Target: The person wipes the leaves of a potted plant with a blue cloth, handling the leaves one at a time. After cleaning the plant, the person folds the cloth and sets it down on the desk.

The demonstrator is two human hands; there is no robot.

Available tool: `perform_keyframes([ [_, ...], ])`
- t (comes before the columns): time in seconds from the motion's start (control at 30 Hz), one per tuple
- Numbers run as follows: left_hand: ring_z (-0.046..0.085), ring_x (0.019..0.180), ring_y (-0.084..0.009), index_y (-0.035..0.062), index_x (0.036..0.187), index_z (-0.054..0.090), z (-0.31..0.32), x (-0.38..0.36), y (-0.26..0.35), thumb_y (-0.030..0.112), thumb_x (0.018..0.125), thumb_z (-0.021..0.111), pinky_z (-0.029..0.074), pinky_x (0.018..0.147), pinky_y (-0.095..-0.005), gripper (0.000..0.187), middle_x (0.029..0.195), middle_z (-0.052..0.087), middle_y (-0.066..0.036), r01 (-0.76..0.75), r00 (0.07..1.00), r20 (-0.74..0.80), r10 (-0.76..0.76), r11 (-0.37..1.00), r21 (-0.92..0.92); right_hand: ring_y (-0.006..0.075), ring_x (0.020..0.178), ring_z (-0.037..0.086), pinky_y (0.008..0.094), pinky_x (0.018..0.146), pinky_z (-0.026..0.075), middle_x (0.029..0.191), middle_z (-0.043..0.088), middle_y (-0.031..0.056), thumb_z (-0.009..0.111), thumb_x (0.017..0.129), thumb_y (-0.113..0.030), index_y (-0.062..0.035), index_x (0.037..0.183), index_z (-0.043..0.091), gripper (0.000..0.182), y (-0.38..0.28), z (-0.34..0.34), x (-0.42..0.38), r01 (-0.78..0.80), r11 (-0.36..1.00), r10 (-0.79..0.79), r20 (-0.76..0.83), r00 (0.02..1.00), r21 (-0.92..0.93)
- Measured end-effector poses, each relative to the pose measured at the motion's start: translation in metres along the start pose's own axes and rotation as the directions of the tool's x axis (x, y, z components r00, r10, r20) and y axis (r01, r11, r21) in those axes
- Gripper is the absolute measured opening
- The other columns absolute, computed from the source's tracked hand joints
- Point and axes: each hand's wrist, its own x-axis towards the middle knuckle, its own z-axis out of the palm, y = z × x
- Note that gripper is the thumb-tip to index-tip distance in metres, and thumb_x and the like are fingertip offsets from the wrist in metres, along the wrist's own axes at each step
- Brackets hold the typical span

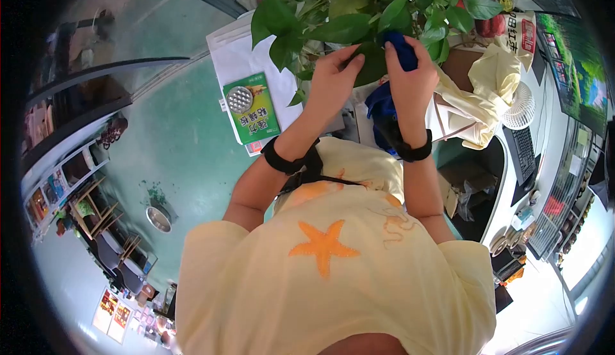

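Note:
A leafy green plant (pixel 339 27) with broad, pointed leaves fills the top of the view. My left hand (pixel 332 83) pinches the edge of one dark green leaf (pixel 370 65) between thumb and fingers. My right hand (pixel 411 89) is closed around a bunched dark blue cloth (pixel 403 53), close against the right side of the same leaf. More dark blue material (pixel 380 108) is partly hidden below my right wrist. Black bands circle both wrists. The plant's pot cannot be made out behind the leaves.
Left of the plant, a green printed packet (pixel 253 108) lies on white paper, with a round studded metal object (pixel 240 99) on it. To the right are pale yellow cloth (pixel 483 92), a white fan (pixel 519 106), a keyboard (pixel 520 153) and a monitor (pixel 573 73). A metal bowl (pixel 158 219) stands on the floor.

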Motion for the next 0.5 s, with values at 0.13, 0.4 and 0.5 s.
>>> perform_keyframes([
  [0.13,0.053,0.083,-0.0082,-0.0034,0.114,0.055,-0.001,0.000,-0.001,0.012,0.086,0.058,0.042,0.073,-0.0212,0.032,0.096,0.062,-0.006,-0.025,1.000,0.006,0.025,0.997,0.077,0.0265,0.063,0.063,0.0321,0.058,0.049,0.073,0.064,0.0133,0.069,0.072,-0.023,-0.0058,0.089,0.064,0.025,-0.003,-0.003,-0.013,-0.004,0.998,0.006,0.031,1.000,-0.067],
  [0.4,0.052,0.082,-0.0073,-0.0032,0.113,0.056,-0.002,-0.001,-0.006,0.014,0.086,0.059,0.042,0.072,-0.0206,0.032,0.093,0.062,-0.004,-0.062,0.997,0.039,0.060,0.997,0.038,0.0221,0.060,0.062,0.0297,0.055,0.047,0.074,0.064,0.0128,0.066,0.076,-0.026,-0.0048,0.093,0.064,0.027,0.006,0.003,0.003,0.082,0.995,-0.081,0.013,0.997,-0.060],
  [0.5,0.053,0.082,-0.0077,-0.0030,0.116,0.054,-0.003,-0.004,0.001,0.016,0.086,0.059,0.041,0.074,-0.0203,0.036,0.096,0.061,-0.004,-0.044,0.997,0.066,0.038,0.994,0.103,0.0125,0.056,0.057,0.0251,0.050,0.044,0.069,0.061,0.0066,0.063,0.080,-0.026,-0.0037,0.099,0.062,0.029,-0.010,-0.012,0.001,-0.185,0.962,0.167,0.104,0.980,0.199],
])
